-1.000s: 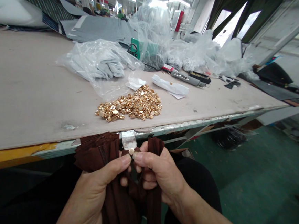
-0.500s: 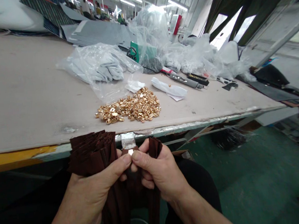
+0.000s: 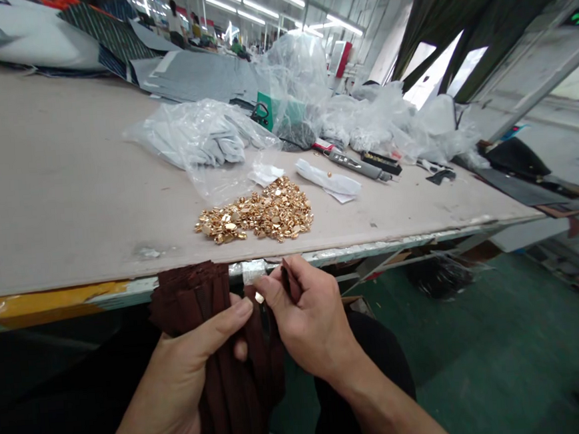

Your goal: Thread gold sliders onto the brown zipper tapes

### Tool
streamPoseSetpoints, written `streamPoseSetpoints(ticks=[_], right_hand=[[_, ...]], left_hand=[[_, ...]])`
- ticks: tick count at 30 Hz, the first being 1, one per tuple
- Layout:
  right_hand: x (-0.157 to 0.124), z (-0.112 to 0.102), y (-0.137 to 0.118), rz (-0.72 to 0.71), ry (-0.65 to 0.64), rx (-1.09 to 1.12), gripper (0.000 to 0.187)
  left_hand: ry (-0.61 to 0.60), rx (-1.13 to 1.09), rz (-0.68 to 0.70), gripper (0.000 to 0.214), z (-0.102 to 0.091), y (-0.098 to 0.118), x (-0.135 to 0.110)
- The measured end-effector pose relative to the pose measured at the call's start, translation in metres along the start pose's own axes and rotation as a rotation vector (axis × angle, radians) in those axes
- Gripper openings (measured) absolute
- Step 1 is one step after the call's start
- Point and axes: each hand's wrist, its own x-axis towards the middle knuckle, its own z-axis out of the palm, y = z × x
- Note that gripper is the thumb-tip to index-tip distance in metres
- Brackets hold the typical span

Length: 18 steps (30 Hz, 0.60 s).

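A thick bundle of dark brown fabric strips point(image 3: 195, 298) is gripped in my left hand point(image 3: 181, 372), thumb lying across its right side. My right hand point(image 3: 310, 316) pinches a brown fabric strip point(image 3: 287, 281) between thumb and fingers. By the right thumb tip shows a small shiny gold piece point(image 3: 259, 297); whether it is fixed to the strip I cannot tell. Just behind the hands, a silvery taped tab point(image 3: 253, 270) sits at the table edge. On the table beyond lies a pile of small gold metal pieces point(image 3: 269, 212).
Behind the pile are a clear plastic bag point(image 3: 207, 133) with grey contents, folded white paper point(image 3: 327, 180) and a grey pen-shaped tool point(image 3: 358, 165). Grey sheets point(image 3: 198, 74) and more plastic bags point(image 3: 376, 116) lie farther back. The table edge point(image 3: 100, 295) runs close before the hands.
The two thumbs, together at the gold piece before, have parted. My right hand has turned and risen slightly with the strip, and the view has shifted a little.
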Motion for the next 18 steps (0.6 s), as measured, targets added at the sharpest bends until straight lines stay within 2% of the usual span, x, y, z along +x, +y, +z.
streamPoseSetpoints(ticks=[2, 5, 8, 10, 13, 18], right_hand=[[0.006, 0.003, -0.002, -0.092, 0.071, -0.178, 0.023], [0.021, 0.007, -0.009, -0.137, 0.161, -0.381, 0.021], [0.033, 0.008, -0.017, -0.126, 0.167, -0.398, 0.016], [0.035, 0.006, -0.019, -0.122, 0.097, -0.255, 0.013], [0.03, 0.001, -0.018, -0.11, -0.096, -0.059, 0.011], [0.014, -0.011, -0.013, -0.019, -0.323, 0.118, 0.022]], left_hand=[[-0.005, -0.029, -0.034, 0.024, 0.001, 0.002, 0.001], [0.001, -0.055, -0.034, 0.022, 0.004, 0.005, 0.0], [0.046, -0.075, 0.002, 0.024, 0.008, 0.007, -0.002], [0.073, -0.064, 0.03, 0.025, 0.01, 0.008, -0.002], [0.082, -0.041, 0.049, 0.029, 0.013, 0.006, -0.002], [0.011, 0.058, 0.106, 0.024, 0.009, -0.004, -0.005]])
